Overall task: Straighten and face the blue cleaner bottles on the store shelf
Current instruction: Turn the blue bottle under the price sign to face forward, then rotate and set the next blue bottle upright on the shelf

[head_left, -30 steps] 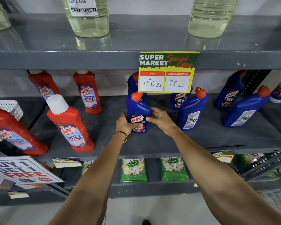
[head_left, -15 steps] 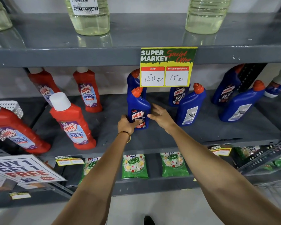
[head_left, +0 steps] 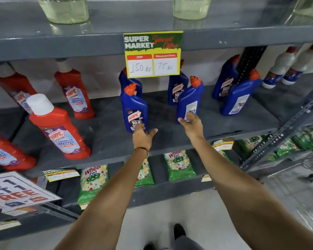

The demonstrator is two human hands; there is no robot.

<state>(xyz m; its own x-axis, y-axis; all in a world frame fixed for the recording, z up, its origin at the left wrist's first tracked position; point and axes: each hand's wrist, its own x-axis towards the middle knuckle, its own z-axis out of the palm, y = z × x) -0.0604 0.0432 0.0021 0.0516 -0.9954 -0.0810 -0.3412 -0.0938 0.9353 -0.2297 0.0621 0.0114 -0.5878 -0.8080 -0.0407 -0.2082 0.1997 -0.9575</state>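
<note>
Several blue cleaner bottles with orange caps stand on the grey middle shelf [head_left: 170, 141]. The front left blue bottle [head_left: 134, 109] stands upright with its Harpic label facing me. My left hand [head_left: 143, 136] is just below its base, fingers apart, holding nothing. The middle front blue bottle [head_left: 189, 100] shows its white back label and leans left. My right hand [head_left: 192, 125] is open at its base, fingertips touching or nearly touching it. A third front bottle [head_left: 238, 98] at the right also shows its back label. Three more blue bottles stand behind, labels forward.
Red Harpic bathroom cleaner bottles [head_left: 58, 129] fill the shelf's left part. White bottles [head_left: 282, 69] stand at the far right. A price sign [head_left: 153, 54] hangs from the upper shelf edge. Green detergent packs [head_left: 179, 165] lie on the lower shelf. A slanted metal rack [head_left: 285, 127] is at the right.
Both hands let go of the front left blue bottle. My right hand moved right to the middle bottle; my left hand dropped just below the first bottle. The view shifted left and down.
</note>
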